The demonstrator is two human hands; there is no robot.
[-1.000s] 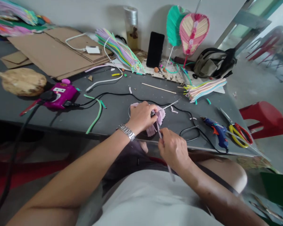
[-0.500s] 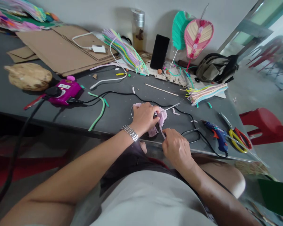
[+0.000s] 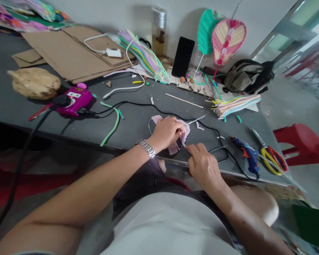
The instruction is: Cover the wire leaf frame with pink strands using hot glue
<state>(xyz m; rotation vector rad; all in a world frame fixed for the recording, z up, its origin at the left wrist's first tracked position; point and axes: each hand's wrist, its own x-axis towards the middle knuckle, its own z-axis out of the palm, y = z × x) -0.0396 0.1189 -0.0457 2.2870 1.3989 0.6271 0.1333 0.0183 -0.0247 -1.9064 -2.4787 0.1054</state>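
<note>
A lilac piece made of pipe cleaners (image 3: pixel 173 148) on a thin wire frame lies at the table's front edge. My left hand (image 3: pixel 167 131), with a metal-band watch at the wrist, is closed over the top of this piece and hides its middle. A wire stem (image 3: pixel 198 119) sticks out to the right past its edge. My right hand (image 3: pixel 205 163) is just to the right and nearer my body. Between its thumb and forefinger it pinches the end of a lilac pipe cleaner (image 3: pixel 183 142), which runs taut toward my left fingers.
To the right lie a blue glue gun (image 3: pixel 246 152) and scissors (image 3: pixel 271 156); the gun's black cable (image 3: pixel 159 108) loops behind my hands. A magenta power socket (image 3: pixel 76 101), green pipe cleaner (image 3: pixel 113 129) and cardboard (image 3: pixel 71 56) are left. Pipe-cleaner bundles (image 3: pixel 145 56) and a phone (image 3: pixel 183 56) stand behind.
My right hand has shifted slightly right, drawing the lilac pipe cleaner with it. My left fingers have closed further over the piece. The whole view has shifted a little.
</note>
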